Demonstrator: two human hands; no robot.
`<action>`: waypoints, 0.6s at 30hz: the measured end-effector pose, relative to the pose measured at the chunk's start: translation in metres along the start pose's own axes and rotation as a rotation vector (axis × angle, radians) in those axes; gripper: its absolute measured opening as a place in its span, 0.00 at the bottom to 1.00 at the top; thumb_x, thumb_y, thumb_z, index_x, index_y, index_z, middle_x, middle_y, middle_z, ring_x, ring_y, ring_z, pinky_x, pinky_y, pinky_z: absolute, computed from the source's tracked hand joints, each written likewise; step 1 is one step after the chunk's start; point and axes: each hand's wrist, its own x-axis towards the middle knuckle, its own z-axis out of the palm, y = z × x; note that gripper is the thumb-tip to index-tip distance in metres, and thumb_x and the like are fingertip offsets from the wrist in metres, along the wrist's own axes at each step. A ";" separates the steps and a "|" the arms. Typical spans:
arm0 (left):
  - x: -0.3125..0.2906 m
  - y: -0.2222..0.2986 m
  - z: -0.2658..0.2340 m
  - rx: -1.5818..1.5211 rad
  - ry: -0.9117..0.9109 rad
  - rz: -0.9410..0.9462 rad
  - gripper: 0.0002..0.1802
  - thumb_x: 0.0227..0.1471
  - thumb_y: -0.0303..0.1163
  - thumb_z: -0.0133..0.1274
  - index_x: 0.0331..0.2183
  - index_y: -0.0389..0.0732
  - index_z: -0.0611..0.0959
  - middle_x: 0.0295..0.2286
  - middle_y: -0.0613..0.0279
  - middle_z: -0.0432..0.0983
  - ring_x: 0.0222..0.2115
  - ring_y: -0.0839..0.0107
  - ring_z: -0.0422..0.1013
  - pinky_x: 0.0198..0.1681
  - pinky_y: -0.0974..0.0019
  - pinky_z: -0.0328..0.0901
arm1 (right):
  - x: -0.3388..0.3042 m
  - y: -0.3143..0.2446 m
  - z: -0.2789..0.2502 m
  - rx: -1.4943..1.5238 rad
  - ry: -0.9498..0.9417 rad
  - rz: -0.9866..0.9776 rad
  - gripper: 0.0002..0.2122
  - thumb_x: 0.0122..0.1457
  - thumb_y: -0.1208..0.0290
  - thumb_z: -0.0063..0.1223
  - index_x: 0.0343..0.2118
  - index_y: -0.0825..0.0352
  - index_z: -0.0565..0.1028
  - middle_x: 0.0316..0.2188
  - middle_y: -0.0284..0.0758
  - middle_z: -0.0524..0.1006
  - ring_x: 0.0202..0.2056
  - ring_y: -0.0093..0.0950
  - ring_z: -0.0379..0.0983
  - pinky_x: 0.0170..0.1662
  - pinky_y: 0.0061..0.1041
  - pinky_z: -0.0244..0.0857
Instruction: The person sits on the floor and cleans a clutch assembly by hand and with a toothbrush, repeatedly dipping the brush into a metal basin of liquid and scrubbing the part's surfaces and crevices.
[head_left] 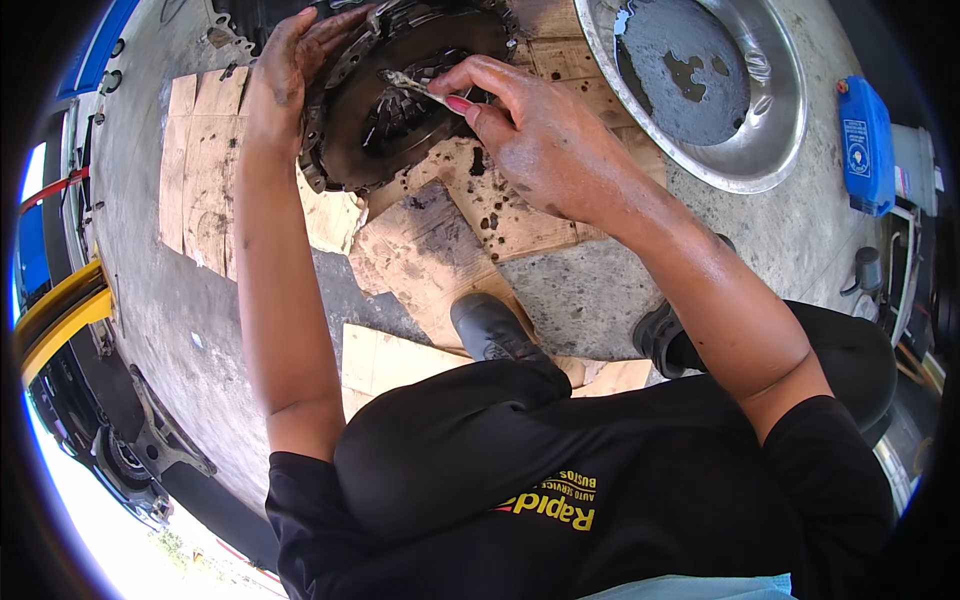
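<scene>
Black shirt (560,470) bears yellow lettering; blue rectangular container (866,145) stands far right.

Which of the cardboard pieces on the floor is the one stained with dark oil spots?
The cardboard piece lying just below the right hand, beside the round metal clutch part. It carries dark blotches and holes; the piece at far left looks plain tan.

Black short-sleeved shirt, black trousers, black shoes (490,325), grimy hands.
</scene>
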 end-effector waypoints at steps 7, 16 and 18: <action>-0.007 0.002 0.021 0.059 -0.054 0.091 0.32 0.63 0.48 0.38 0.54 0.31 0.77 0.52 0.51 0.75 0.55 0.62 0.69 0.64 0.62 0.55 | 0.005 0.004 0.019 -0.199 0.192 -0.324 0.13 0.62 0.75 0.48 0.49 0.60 0.76 0.27 0.41 0.78 0.24 0.36 0.73 0.29 0.35 0.65; -0.009 -0.012 0.012 0.019 -0.001 0.102 0.26 0.63 0.43 0.43 0.52 0.33 0.79 0.50 0.53 0.78 0.52 0.63 0.71 0.62 0.63 0.57 | 0.047 -0.038 -0.048 -0.476 -0.254 -0.363 0.14 0.60 0.76 0.44 0.46 0.66 0.79 0.36 0.48 0.80 0.41 0.41 0.79 0.43 0.35 0.71; -0.010 -0.010 0.013 0.029 -0.024 0.097 0.26 0.63 0.43 0.43 0.52 0.33 0.79 0.49 0.53 0.78 0.51 0.64 0.72 0.62 0.63 0.57 | 0.050 -0.042 -0.052 -0.402 -0.282 -0.338 0.16 0.58 0.79 0.42 0.45 0.65 0.80 0.39 0.47 0.81 0.44 0.45 0.78 0.48 0.40 0.71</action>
